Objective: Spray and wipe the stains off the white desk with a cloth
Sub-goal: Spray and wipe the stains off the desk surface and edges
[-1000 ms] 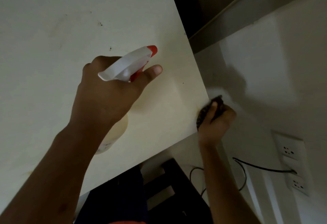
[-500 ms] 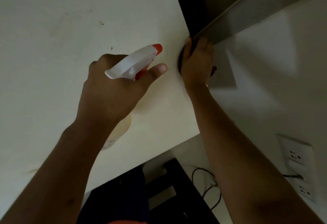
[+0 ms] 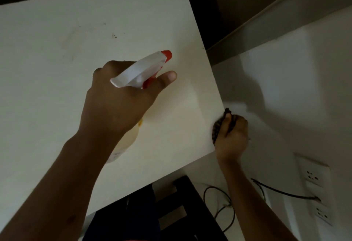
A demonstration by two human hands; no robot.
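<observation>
Right hand (image 3: 231,134) closed around the dark cloth (image 3: 219,126), pressing it against the right edge of the white desk (image 3: 57,88); left hand (image 3: 118,99) gripping the spray bottle (image 3: 142,69) above the top. Mid-wipe along the edge, with specks (image 3: 114,36) farther back probably needing spray next. Half a second earlier, higher up that edge near the far corner.

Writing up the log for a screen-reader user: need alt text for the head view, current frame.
A left hand holds a white spray bottle with a red nozzle over a white desk, while the right hand presses a dark crumpled cloth against the desk's right edge. Small dark specks mark the desktop farther back; a white wall outlet with a black cable sits at the lower right.
</observation>
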